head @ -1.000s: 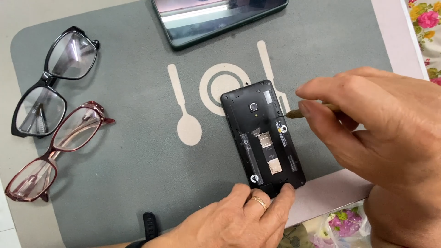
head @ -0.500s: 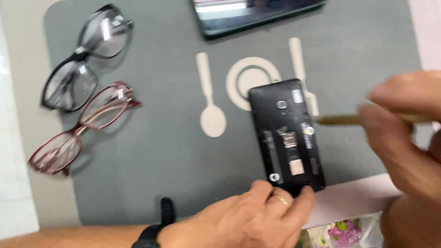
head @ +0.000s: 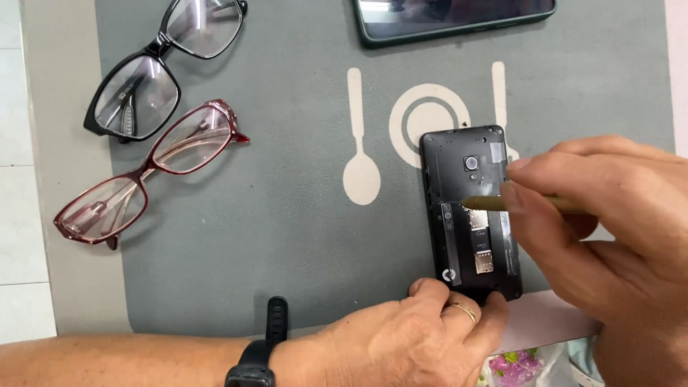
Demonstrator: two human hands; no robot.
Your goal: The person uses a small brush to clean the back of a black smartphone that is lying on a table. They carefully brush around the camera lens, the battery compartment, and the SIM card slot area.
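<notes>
A black phone with its back cover off (head: 467, 208) lies on a grey placemat (head: 287, 215), card slots showing. My left hand (head: 423, 340), with a ring and a black wristband, presses the phone's near end with its fingertips. My right hand (head: 609, 222) pinches a thin brass-coloured tool (head: 487, 203) whose tip rests over the phone's card slot area.
Black-framed glasses (head: 154, 68) and dark red-framed glasses (head: 147, 175) lie at the mat's left. A second dark phone (head: 455, 18) lies screen up at the far edge. White spoon, plate and knife shapes are printed on the mat. A floral cloth shows at bottom right.
The view shifted, so everything sits further right. My right hand brought the tool from beside the phone onto its card slot area. My left hand stays at the phone's near end.
</notes>
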